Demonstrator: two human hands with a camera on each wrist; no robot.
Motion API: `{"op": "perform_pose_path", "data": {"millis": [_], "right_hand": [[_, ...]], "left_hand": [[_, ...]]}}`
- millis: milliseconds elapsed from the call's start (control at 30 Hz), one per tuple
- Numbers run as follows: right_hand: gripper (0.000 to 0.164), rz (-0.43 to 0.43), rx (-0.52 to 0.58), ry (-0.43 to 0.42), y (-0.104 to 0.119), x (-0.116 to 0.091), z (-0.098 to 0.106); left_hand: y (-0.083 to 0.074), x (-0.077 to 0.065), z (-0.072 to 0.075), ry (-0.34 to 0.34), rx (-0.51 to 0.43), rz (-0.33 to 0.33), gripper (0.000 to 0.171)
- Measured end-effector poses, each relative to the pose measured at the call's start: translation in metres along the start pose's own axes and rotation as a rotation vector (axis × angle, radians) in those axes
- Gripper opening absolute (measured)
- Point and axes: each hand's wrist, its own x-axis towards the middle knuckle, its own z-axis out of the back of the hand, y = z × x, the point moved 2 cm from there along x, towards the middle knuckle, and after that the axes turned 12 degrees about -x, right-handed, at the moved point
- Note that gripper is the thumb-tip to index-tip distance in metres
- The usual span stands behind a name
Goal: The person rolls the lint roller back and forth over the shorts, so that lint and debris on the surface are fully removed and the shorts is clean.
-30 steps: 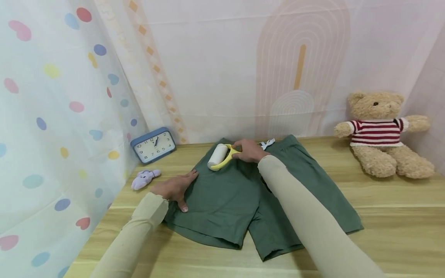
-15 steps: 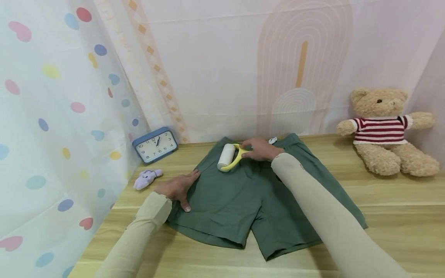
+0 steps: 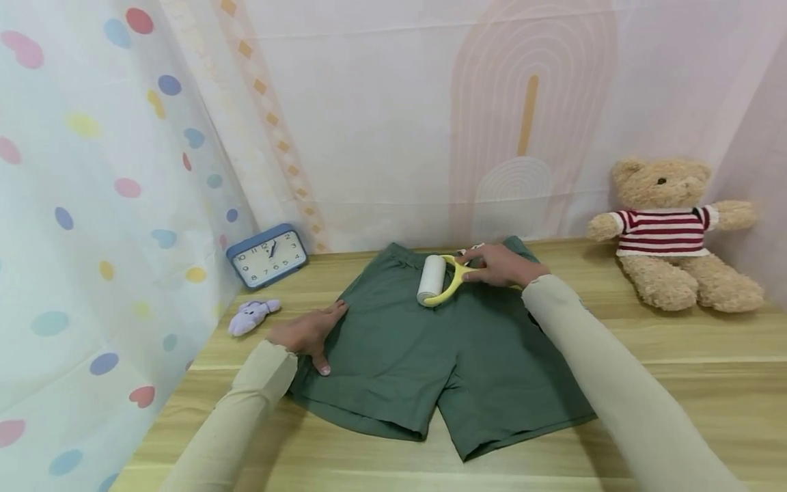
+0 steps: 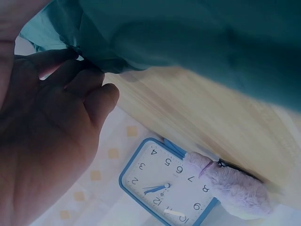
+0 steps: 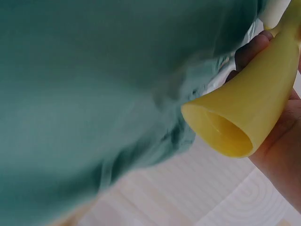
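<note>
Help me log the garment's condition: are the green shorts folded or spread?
Spread: in the head view, the green shorts lie largely flat on the wood-grain table, their waistband farther away and two legs nearer.

Right hand [image 3: 499, 265]: I'm gripping the yellow-handled roller [image 3: 432, 280], far end of the green shorts [image 3: 393, 355]!
Left hand [image 3: 307, 331]: resting on their left edge.
Blue clock [image 3: 267, 257]: far left.
Teddy bear [image 3: 667, 236]: far right.
</note>
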Motion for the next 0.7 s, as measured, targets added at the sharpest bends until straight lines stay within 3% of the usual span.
{"op": "perform_pose_path", "data": {"millis": [167, 467, 700], "right_hand": [[0.047, 0.004, -0.031, -0.015, -0.014, -0.009, 0.008], [0.05, -0.004, -0.001, 0.052, -0.027, -0.018, 0.012], [0.047, 0.001, 0.018, 0.084, -0.032, -0.027, 0.019]], "left_hand": [[0.004, -0.001, 0.004, -0.009, -0.004, -0.014, 0.127], [0.007, -0.005, 0.004, -0.021, -0.032, 0.014, 0.127], [0.004, -0.006, 0.0, -0.044, -0.045, -0.013, 0.126]]}}
